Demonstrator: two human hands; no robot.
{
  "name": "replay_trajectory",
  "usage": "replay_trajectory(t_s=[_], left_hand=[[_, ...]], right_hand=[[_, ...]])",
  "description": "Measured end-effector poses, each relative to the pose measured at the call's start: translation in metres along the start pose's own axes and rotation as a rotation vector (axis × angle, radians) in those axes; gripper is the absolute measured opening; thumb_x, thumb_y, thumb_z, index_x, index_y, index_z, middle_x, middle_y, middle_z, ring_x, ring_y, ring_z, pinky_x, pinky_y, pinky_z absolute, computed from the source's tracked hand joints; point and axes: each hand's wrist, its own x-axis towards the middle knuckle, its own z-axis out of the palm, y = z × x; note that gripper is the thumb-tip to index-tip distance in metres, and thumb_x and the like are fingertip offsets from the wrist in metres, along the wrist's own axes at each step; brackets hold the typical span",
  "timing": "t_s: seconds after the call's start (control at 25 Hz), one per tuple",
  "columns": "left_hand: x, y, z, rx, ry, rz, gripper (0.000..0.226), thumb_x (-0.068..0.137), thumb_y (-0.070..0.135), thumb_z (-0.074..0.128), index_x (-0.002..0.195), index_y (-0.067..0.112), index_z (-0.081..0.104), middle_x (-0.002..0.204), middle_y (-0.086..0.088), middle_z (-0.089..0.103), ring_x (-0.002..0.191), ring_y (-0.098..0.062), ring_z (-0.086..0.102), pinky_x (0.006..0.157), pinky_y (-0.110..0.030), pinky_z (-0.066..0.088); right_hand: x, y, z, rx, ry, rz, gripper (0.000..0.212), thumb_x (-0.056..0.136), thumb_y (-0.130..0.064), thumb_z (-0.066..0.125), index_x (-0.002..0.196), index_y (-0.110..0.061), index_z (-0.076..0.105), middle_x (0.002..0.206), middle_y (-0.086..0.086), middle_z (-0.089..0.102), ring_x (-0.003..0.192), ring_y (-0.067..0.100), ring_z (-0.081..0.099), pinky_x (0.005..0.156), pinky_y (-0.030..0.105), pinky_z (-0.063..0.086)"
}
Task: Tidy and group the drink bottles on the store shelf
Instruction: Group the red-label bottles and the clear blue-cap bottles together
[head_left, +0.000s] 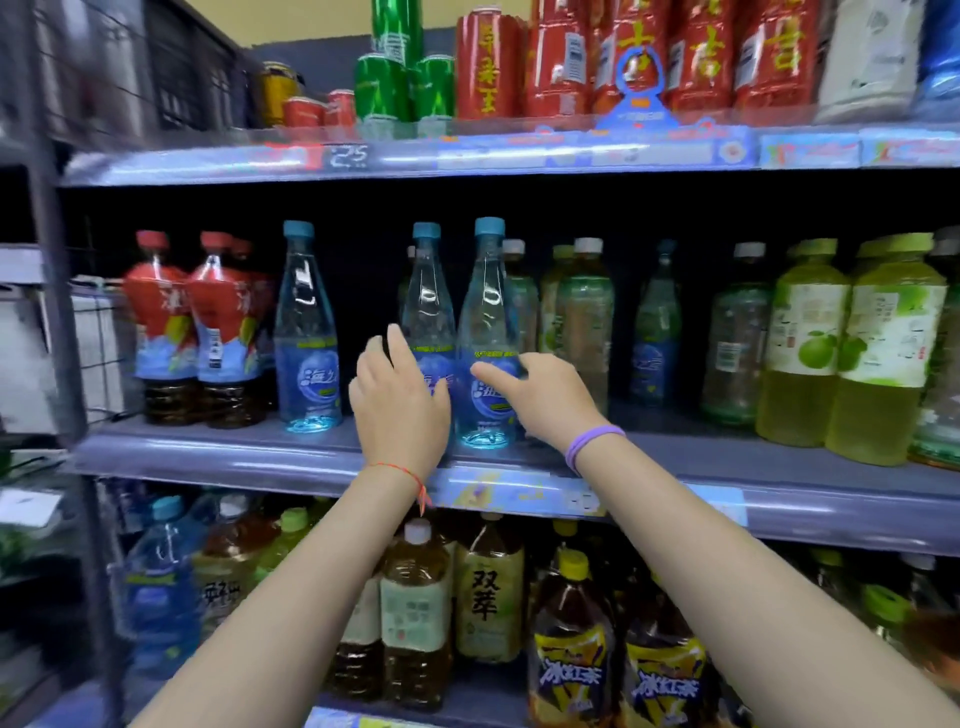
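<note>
While both arms are reaching to the middle shelf (260, 447), I am seeing my left hand (397, 400) wrapping its fingers round one clear blue-capped water bottle (428, 291) and my right hand (540, 397) gripping its neighbour (488, 312), the two bottles standing upright and touching; a third matching bottle (306, 332) is standing apart beside the red-labelled tea bottles (192, 332).

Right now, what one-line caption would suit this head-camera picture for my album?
Both hands, left hand and right hand, grip two blue-capped bottles on the middle shelf.
</note>
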Motion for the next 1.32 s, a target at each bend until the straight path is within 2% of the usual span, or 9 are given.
replay_trajectory(t_s=[0.12, 0.28, 0.56, 0.68, 0.8, 0.88, 1.0, 1.2, 1.32], left_hand=[[0.015, -0.029, -0.001, 0.015, 0.039, 0.044, 0.068, 0.076, 0.005, 0.067, 0.14, 0.001, 0.045, 0.136, -0.026, 0.047, 0.121, -0.044, 0.049, 0.091, -0.052, 0.045], [0.029, -0.061, 0.0, -0.074, -0.032, 0.166, 0.042, 0.071, 0.007, 0.064, 0.113, 0.004, 0.064, 0.106, -0.019, 0.058, 0.093, -0.04, 0.057, 0.075, -0.048, 0.048], [0.032, -0.08, -0.002, -0.264, -0.238, 0.261, 0.047, 0.086, 0.024, 0.058, 0.132, 0.013, 0.051, 0.122, -0.009, 0.049, 0.113, -0.032, 0.05, 0.088, -0.042, 0.045], [0.031, -0.066, -0.001, -0.343, -0.227, 0.328, 0.061, 0.084, 0.03, 0.059, 0.141, 0.017, 0.041, 0.128, -0.008, 0.048, 0.117, -0.032, 0.049, 0.092, -0.043, 0.045], [0.028, -0.027, 0.01, -0.407, -0.201, 0.37, 0.078, 0.087, 0.039, 0.059, 0.154, 0.017, 0.024, 0.149, -0.01, 0.037, 0.132, -0.033, 0.039, 0.102, -0.045, 0.039], [0.025, 0.003, 0.019, -0.374, -0.169, 0.427, 0.083, 0.087, 0.042, 0.059, 0.156, 0.02, 0.018, 0.157, -0.015, 0.025, 0.141, -0.035, 0.029, 0.108, -0.047, 0.034], [0.021, 0.059, 0.031, -0.287, -0.159, 0.484, 0.089, 0.085, 0.047, 0.059, 0.158, 0.026, 0.012, 0.16, -0.02, 0.015, 0.146, -0.042, 0.016, 0.113, -0.052, 0.029], [0.041, 0.14, 0.046, -0.082, 0.065, 0.498, 0.097, 0.076, 0.053, 0.063, 0.158, 0.028, 0.016, 0.164, -0.021, 0.007, 0.15, -0.044, 0.003, 0.116, -0.061, 0.012], [0.055, 0.166, 0.058, 0.011, 0.105, 0.511, 0.087, 0.075, 0.047, 0.065, 0.154, 0.029, 0.032, 0.161, -0.026, 0.016, 0.147, -0.049, 0.015, 0.115, -0.064, 0.014]], right_hand=[[0.017, -0.02, 0.034, 0.022, -0.037, 0.01, 0.066, 0.086, -0.064, 0.058, 0.089, 0.002, 0.059, 0.084, 0.02, 0.068, 0.075, 0.037, 0.067, 0.071, 0.05, 0.057], [0.04, -0.047, 0.067, -0.073, -0.075, 0.047, 0.048, 0.093, -0.053, 0.057, 0.076, -0.009, 0.047, 0.081, 0.015, 0.065, 0.077, 0.033, 0.065, 0.063, 0.038, 0.048], [0.061, -0.074, 0.105, -0.05, -0.146, 0.09, 0.022, 0.094, -0.016, 0.054, 0.074, -0.007, 0.056, 0.071, 0.007, 0.055, 0.069, 0.023, 0.051, 0.056, 0.026, 0.038], [0.044, -0.076, 0.089, 0.105, 0.034, 0.07, 0.03, 0.089, -0.01, 0.049, 0.061, -0.012, 0.06, 0.062, 0.004, 0.06, 0.058, 0.019, 0.059, 0.049, 0.021, 0.045], [0.024, -0.06, 0.049, 0.118, 0.324, 0.005, 0.024, 0.087, -0.014, 0.047, 0.076, -0.014, 0.068, 0.071, 0.001, 0.068, 0.063, 0.018, 0.066, 0.06, 0.027, 0.053], [0.015, -0.043, 0.017, 0.071, 0.487, -0.03, 0.019, 0.089, -0.015, 0.047, 0.08, -0.018, 0.064, 0.076, -0.008, 0.063, 0.07, 0.01, 0.06, 0.063, 0.022, 0.046], [0.013, -0.008, -0.04, 0.003, 0.639, 0.013, 0.007, 0.09, -0.014, 0.048, 0.091, -0.016, 0.055, 0.091, 0.0, 0.058, 0.076, 0.015, 0.053, 0.066, 0.03, 0.04], [0.054, 0.063, -0.095, -0.107, 0.454, 0.26, 0.052, 0.091, -0.019, 0.06, 0.136, -0.009, 0.037, 0.137, 0.019, 0.04, 0.12, 0.039, 0.049, 0.094, 0.037, 0.043], [0.081, 0.082, -0.104, -0.326, 0.252, 0.23, 0.066, 0.095, -0.035, 0.057, 0.151, -0.025, 0.023, 0.147, 0.022, 0.026, 0.133, 0.04, 0.036, 0.103, 0.039, 0.039]])
